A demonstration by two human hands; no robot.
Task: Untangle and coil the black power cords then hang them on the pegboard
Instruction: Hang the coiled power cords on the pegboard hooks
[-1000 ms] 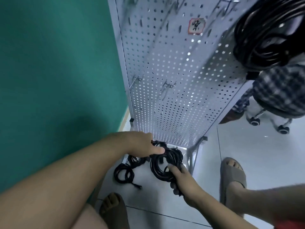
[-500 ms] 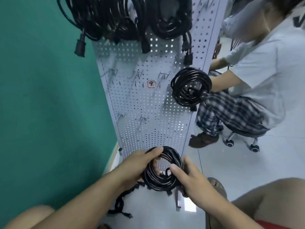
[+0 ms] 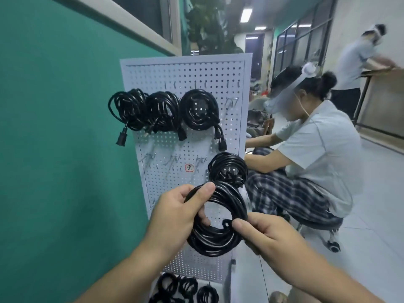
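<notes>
A green wall (image 3: pixel 54 149) fills my left side. Just right of it stands the white pegboard (image 3: pixel 185 68), the only thing here that carries anything. On its top row hang three coiled black cords (image 3: pixel 162 112), side by side and touching, each with a plug dangling below. On the second row a fourth coiled cord (image 3: pixel 228 169) hangs at the board's right edge. That makes four on the board. Left of it, that row has three metal hooks (image 3: pixel 173 158), and one more hook sits at the top right. A small red-bordered label (image 3: pixel 189 167) is stuck to the board between the hooks. Its writing is too small for me to read.

On the floor at the foot of the board lie loose cord bundles (image 3: pixel 185 288). I count at least three, cut off by the frame.

My left hand (image 3: pixel 175 215) grips the coil (image 3: pixel 218 239) I am working on: the thumb lies over the top and the fingers (image 3: pixel 204 218) curl through the ring. The coil is held in the air in front of the lower half of the board, just below the fourth hung cord. My right hand (image 3: pixel 269 235) pinches the coil's right side, thumb and forefinger closed on the strands.

Further right a seated person (image 3: pixel 317 154) in plaid trousers crouches on a wheeled stool, and behind them a second person (image 3: pixel 354 62) leans over a desk (image 3: pixel 384 72).
</notes>
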